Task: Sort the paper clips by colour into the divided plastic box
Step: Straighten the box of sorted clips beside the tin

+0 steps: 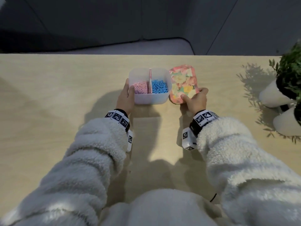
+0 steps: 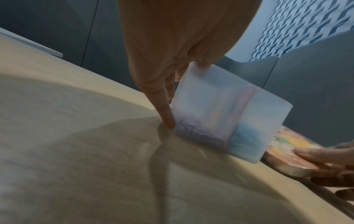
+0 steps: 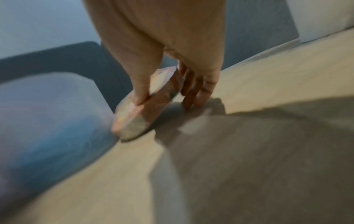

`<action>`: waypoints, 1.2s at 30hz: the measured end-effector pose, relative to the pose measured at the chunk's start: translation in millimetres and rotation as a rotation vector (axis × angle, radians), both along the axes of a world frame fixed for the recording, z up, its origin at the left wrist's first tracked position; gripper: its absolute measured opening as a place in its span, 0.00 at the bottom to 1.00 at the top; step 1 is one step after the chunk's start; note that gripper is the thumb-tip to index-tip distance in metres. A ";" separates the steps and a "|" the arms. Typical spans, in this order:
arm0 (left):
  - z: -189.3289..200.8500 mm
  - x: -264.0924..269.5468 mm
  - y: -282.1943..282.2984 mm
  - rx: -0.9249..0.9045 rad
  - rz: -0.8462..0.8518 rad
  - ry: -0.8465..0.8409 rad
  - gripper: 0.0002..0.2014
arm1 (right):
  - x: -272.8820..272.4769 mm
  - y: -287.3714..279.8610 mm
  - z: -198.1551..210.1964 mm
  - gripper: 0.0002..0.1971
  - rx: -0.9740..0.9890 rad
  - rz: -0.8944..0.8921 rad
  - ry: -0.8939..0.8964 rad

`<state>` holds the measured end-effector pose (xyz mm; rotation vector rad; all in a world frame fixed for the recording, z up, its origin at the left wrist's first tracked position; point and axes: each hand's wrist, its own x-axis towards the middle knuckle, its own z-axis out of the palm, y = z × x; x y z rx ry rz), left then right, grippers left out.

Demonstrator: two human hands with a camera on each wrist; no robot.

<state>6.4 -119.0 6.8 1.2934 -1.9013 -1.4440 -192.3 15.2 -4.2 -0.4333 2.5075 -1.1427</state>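
I counted one box (image 1: 149, 97) with two compartments, two heaps of clips, pink (image 1: 140, 89) and blue (image 1: 160, 88), one floral lid (image 1: 183, 84), and two white pots (image 1: 273, 95).

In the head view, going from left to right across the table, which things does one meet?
Left hand → pink paper clips → blue paper clips → floral lid → potted plants.

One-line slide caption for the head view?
Left hand steadies the divided box of sorted pink and blue clips; right hand grips the floral tin.
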 end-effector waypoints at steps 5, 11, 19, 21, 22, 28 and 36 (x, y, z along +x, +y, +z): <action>-4.1 7.9 4.6 0.025 -0.022 0.023 0.33 | -8.9 14.6 56.4 0.19 -0.340 -0.045 0.249; -9.5 15.3 7.4 0.023 0.036 0.022 0.28 | 14.3 -6.9 99.2 0.09 -0.660 0.226 0.092; 28.5 -12.2 -25.2 0.052 0.151 0.202 0.21 | 30.0 -62.2 49.0 0.09 -0.341 0.307 -0.101; 27.7 -19.9 -26.5 0.090 0.098 0.176 0.19 | 27.4 -68.0 39.5 0.12 -0.280 0.281 -0.059; 24.7 -23.2 -27.1 0.105 0.087 0.160 0.17 | 27.9 -70.6 35.7 0.13 -0.260 0.266 -0.053; 18.7 -22.2 -24.5 0.216 0.149 0.213 0.17 | 32.6 -80.6 29.9 0.19 -0.190 0.228 0.023; 10.0 -27.1 -18.4 0.134 0.168 0.218 0.15 | 27.7 -87.2 27.9 0.20 -0.077 0.278 0.159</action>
